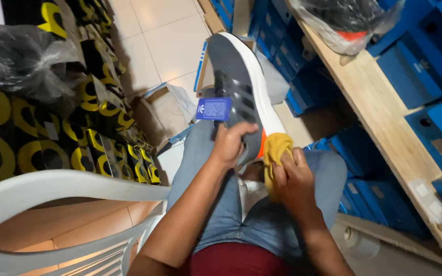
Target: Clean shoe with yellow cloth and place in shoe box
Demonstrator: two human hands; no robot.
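Above the person's lap, over blue jeans (pixel 216 204), a grey running shoe (pixel 236 87) with a white sole and dark side stripes is held up, toe pointing away and the heel end down near the hands. The left hand (pixel 229 145) is closed around the heel part of the shoe, fingers wrapped over its grey upper, and a small blue tag (pixel 213 109) hangs off the shoe just above that hand. The right hand (pixel 295 181) is clenched on a yellow cloth (pixel 276 153), which is bunched in the fist and pressed against the shoe's heel beside an orange patch (pixel 262 144) of the sole. The two hands sit close together, left on the shoe, right on the cloth, with the cloth touching the shoe between them. On the floor beyond the knees lies an open shoebox (pixel 164 110) with pale paper inside, set on light floor tiles (pixel 162 30). To the left stands a stack of black boxes with yellow rings (pixel 93 107), and a crumpled plastic bag (pixel 21 61) rests on top of them. A white plastic chair (pixel 62 186) shows at the lower left. To the right, a wooden shelf (pixel 379 117) runs diagonally, packed above and below with blue shoeboxes (pixel 425 56), and another plastic bag (pixel 346 23) lies on its upper end.
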